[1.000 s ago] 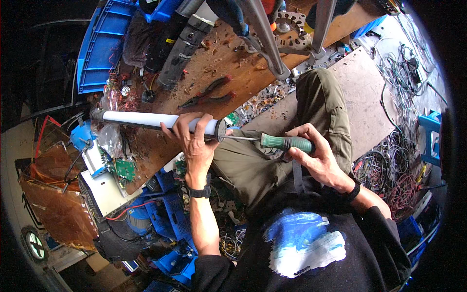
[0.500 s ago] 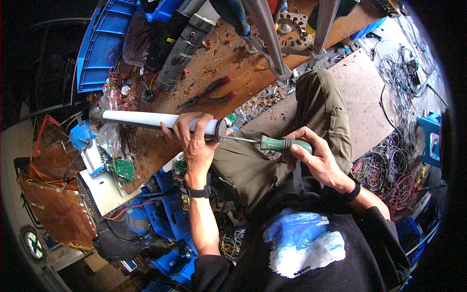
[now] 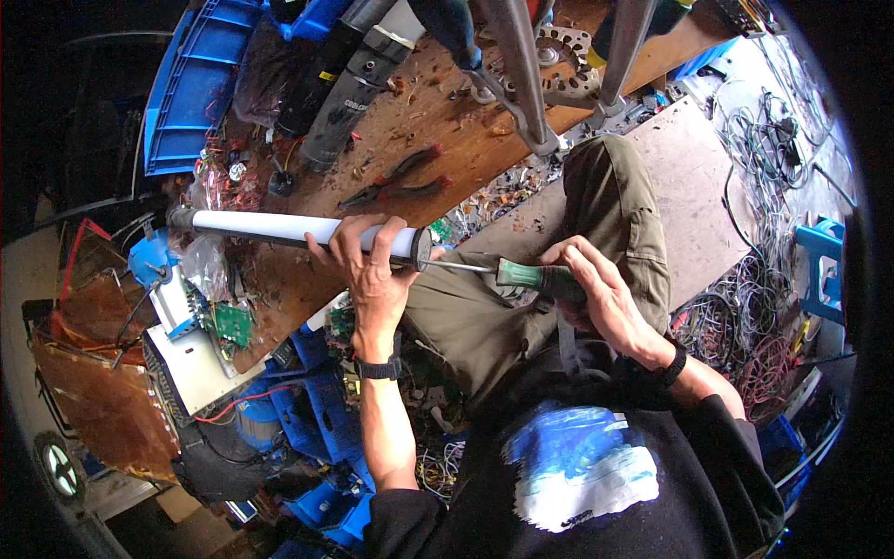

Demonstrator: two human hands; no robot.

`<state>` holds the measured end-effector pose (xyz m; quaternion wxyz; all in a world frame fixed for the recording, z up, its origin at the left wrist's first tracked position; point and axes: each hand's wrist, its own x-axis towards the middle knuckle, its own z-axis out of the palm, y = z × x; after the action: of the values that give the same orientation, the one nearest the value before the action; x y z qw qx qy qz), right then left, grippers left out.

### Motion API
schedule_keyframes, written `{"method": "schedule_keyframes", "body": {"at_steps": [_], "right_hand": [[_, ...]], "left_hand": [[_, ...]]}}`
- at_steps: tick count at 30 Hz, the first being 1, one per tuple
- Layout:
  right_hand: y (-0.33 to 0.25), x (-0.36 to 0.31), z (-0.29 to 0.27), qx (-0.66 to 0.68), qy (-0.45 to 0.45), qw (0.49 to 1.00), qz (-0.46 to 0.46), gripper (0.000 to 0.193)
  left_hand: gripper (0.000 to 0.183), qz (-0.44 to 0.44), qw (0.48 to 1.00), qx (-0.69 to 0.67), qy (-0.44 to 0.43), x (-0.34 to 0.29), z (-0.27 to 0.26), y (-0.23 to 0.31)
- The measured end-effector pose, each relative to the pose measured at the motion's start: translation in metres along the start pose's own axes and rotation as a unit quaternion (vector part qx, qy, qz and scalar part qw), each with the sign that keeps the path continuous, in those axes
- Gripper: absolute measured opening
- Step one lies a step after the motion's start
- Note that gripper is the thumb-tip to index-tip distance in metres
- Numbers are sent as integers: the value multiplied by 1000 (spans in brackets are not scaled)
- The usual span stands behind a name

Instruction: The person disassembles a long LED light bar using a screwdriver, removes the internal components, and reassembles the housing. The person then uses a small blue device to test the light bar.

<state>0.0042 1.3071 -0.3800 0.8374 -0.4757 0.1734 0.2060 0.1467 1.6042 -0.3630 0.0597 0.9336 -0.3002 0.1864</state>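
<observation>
My left hand (image 3: 374,265) is wrapped round a long white tube with black ends (image 3: 279,225), close to its near end cap. The tube slants away to the left above the bench. In my right hand (image 3: 601,293) is a screwdriver with a green handle (image 3: 520,274); my fingers lie over the back of the handle and hide part of it. The thin metal shaft points left, and its tip meets the tube's black end cap (image 3: 423,250). Whether the tip sits in a screw is too small to tell.
Pliers with red handles (image 3: 396,179) lie on the scrap-strewn wooden bench (image 3: 484,140). Dark cylinders (image 3: 354,98) and a blue crate (image 3: 200,88) stand at the far left. A metal frame's legs (image 3: 517,74) rise ahead. Cable heaps (image 3: 736,289) lie at right; a green circuit board (image 3: 233,324) lies left.
My right hand has turned over the screwdriver handle, its back now facing up and the thumb hidden. My left hand and the tube have stayed nearly still.
</observation>
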Motion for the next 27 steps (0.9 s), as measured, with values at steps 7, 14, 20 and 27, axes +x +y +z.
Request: {"method": "schedule_keyframes", "body": {"at_steps": [7,14,20,27], "right_hand": [[16,10,1,-50,21,983,-176,29],[17,2,1,-151,52,971,-177,33],[20,3,5,-105,54,976,-184,40],[15,6,8,-226,105,925,-286,46]], "left_hand": [[67,-10,1000,-13,-8,-1,-1,-1],[67,-4,1000,-3,-12,0,-1,-2],[77,-26,999,-27,-29,3,-4,0],[73,-20,999,-22,-39,7,-9,3]]}}
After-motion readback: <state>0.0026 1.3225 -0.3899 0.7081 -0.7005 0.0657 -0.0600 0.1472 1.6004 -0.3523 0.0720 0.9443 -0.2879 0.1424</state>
